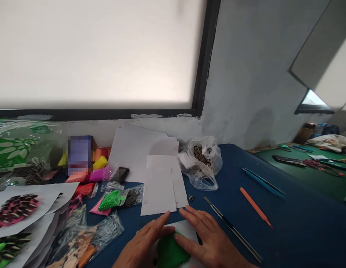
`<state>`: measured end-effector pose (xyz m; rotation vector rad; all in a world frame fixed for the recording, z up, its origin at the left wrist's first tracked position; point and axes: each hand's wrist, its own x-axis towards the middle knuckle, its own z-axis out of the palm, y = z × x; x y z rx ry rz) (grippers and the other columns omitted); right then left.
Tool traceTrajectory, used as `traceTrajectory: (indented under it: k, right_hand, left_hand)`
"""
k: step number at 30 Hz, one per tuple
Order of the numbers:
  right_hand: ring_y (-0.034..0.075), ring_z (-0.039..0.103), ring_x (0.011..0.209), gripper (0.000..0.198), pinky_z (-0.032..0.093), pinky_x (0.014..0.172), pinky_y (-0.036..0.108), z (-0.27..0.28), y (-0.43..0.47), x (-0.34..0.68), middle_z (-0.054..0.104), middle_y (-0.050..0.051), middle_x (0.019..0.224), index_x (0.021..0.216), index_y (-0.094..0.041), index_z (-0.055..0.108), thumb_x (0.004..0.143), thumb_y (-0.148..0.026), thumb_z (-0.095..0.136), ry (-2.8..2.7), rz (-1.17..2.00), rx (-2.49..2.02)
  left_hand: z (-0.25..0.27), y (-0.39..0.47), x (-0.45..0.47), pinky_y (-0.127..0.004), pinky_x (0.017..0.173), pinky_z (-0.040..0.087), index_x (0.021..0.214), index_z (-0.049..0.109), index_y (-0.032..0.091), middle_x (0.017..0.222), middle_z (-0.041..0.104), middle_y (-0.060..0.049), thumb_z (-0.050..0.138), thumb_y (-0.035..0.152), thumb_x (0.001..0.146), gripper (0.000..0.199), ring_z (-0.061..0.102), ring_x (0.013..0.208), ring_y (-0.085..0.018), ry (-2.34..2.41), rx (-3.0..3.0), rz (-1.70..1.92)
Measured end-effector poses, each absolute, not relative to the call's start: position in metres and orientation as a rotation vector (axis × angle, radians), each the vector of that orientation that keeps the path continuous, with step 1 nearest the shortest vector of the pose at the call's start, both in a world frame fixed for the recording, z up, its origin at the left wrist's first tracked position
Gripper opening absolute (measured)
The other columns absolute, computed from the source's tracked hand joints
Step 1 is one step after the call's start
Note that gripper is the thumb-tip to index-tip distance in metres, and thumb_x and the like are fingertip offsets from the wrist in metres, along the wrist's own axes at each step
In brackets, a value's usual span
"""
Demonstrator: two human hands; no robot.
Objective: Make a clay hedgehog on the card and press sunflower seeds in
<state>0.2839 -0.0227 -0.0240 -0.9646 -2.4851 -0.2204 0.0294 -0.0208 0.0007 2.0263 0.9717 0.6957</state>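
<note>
A flattened piece of green modelling clay (173, 250) lies on a white sheet of paper (191, 230) at the bottom middle of the view. My left hand (146, 240) rests at its left edge, fingers stretched forward and the thumb against the clay. From the other side, my right hand (209, 236) reaches over with its fingers spread, its thumb touching the clay's upper right. Neither hand is closed round anything. The lower edge of the clay runs out of the frame.
Blank paper cards (158, 190) lie ahead, beside a plastic bag of striped seeds (202, 156). To the right are a metal-tipped tool (232, 229), an orange tool (255, 206) and blue tweezers (263, 182). Clay packets (113, 200) and seed-covered clay pictures (18, 208) crowd the left.
</note>
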Motion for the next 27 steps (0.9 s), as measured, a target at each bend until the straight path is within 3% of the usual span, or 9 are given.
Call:
traceTrajectory:
  k: [3,8,11,16,19,27]
  right_hand:
    - [0.036,0.041,0.138,0.053,0.049,0.099,0.053,-0.023,-0.024,0.287,0.039,0.014,0.155,0.140,-0.028,0.054,0.101,-0.058,0.034,-2.480,-0.187,-0.969]
    - [0.037,0.045,0.135,0.059,0.050,0.097,0.055,-0.015,-0.029,0.285,0.048,0.016,0.148,0.132,-0.027,0.062,0.099,-0.064,0.029,-2.436,-0.204,-1.019]
    - [0.036,0.047,0.134,0.052,0.052,0.095,0.052,0.001,-0.034,0.284,0.050,0.020,0.146,0.133,-0.022,0.061,0.101,-0.055,0.037,-2.565,-0.170,-1.060]
    - [0.035,0.048,0.134,0.047,0.051,0.097,0.051,0.019,-0.040,0.287,0.050,0.016,0.146,0.128,-0.028,0.065,0.099,-0.057,0.042,-2.620,-0.137,-1.020]
    - [0.036,0.046,0.135,0.047,0.049,0.098,0.052,0.019,-0.040,0.287,0.049,0.018,0.146,0.130,-0.026,0.063,0.100,-0.056,0.042,-2.630,-0.127,-1.021]
    - [0.034,0.032,0.143,0.048,0.039,0.107,0.054,-0.008,-0.026,0.276,0.023,0.012,0.162,0.130,-0.034,0.059,0.095,-0.064,0.045,-2.596,-0.158,-0.787]
  left_hand:
    - [-0.002,-0.020,0.029,-0.036,0.102,0.050,0.152,0.026,0.042,0.139,0.060,-0.003,0.063,0.046,0.090,0.073,0.056,0.128,-0.028,0.968,2.035,0.723]
    - [-0.004,-0.017,0.027,-0.036,0.102,0.050,0.153,0.021,0.042,0.141,0.059,-0.003,0.065,0.034,0.086,0.081,0.055,0.128,-0.028,0.880,2.072,0.711]
    - [-0.004,-0.016,0.026,-0.037,0.105,0.047,0.153,0.016,0.044,0.142,0.057,-0.001,0.064,0.025,0.084,0.086,0.054,0.129,-0.026,0.872,2.105,0.718]
    - [-0.005,-0.018,0.025,-0.035,0.106,0.046,0.151,0.022,0.045,0.142,0.056,-0.001,0.076,0.026,0.079,0.092,0.055,0.127,-0.027,0.857,2.056,0.738]
    - [-0.012,-0.015,0.023,-0.036,0.108,0.044,0.151,0.022,0.045,0.145,0.053,0.000,0.076,0.025,0.079,0.092,0.053,0.129,-0.027,0.834,2.048,0.744]
    - [-0.037,-0.002,0.027,-0.043,0.108,0.044,0.152,0.027,0.039,0.145,0.054,-0.004,0.083,0.018,0.058,0.111,0.051,0.131,-0.033,0.949,2.078,0.638]
